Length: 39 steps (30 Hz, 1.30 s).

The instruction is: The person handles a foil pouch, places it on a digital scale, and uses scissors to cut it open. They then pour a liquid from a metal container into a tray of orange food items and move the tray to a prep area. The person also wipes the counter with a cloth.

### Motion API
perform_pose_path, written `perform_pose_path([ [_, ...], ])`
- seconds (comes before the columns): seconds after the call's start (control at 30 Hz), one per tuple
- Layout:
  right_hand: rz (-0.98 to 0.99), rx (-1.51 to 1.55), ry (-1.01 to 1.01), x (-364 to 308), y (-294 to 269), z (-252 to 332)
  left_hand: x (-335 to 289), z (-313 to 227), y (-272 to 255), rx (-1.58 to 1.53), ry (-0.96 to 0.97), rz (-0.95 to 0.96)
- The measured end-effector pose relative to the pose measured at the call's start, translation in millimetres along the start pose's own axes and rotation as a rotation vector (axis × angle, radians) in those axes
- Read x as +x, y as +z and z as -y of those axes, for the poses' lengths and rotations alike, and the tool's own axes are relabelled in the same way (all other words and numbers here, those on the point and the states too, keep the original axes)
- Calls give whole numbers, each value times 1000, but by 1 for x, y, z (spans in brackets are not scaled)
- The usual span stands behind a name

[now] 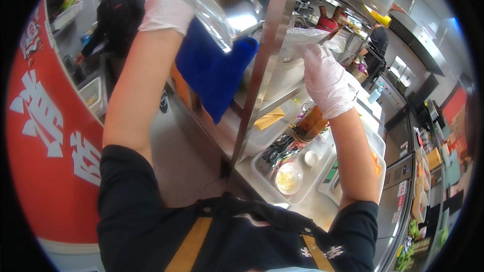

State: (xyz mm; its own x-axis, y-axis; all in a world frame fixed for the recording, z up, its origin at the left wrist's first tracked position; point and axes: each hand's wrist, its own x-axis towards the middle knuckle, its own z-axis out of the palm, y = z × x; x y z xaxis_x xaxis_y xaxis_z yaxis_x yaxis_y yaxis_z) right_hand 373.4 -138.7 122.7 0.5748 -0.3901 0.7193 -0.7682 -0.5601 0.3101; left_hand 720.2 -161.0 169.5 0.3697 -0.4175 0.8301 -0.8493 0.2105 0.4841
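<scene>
My left hand [166, 7], in a white disposable glove, is raised at the upper left. Its fingers are closed at the edge of a clear plastic container [212, 22]; whether this is a tub or its lid I cannot tell. Below it a blue cloth [214, 70] hangs over the shelf edge. On the other side of a metal post [269, 45], my right hand [326, 80], gloved too, is curled with its fingertips at thin clear plastic film [302, 38]. A whitish tub [282, 78] stands on the shelf beside that film.
Beneath the right arm, a clear tray [269, 181] holds black packets, a white cup [311, 158] and a bowl of pale shreds [289, 178]. A scale [330, 184] sits alongside. One person [118, 15] stands far left, another [378, 40] far right. A red panel [55, 136] curves along the left.
</scene>
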Motion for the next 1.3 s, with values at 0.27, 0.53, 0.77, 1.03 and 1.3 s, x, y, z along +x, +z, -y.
perform_pose_path([
  [0.27, -169, 134, 36, -3, 8, -2, -12, -7, 74, -705, 86, -157],
  [0.53, -157, 263, 83, -2, 10, 7, -43, -42, 73, -273, 82, -197],
  [0.77, -166, 250, 78, -10, 11, 9, -67, -110, 68, -1867, -649, 185],
  [1.03, -370, 298, 77, -13, 1, -1, -51, -148, 77, -1763, -254, 424],
  [1.3, -386, 720, 513, -21, 19, -14, -56, -126, 121, -1070, 315, 520],
])
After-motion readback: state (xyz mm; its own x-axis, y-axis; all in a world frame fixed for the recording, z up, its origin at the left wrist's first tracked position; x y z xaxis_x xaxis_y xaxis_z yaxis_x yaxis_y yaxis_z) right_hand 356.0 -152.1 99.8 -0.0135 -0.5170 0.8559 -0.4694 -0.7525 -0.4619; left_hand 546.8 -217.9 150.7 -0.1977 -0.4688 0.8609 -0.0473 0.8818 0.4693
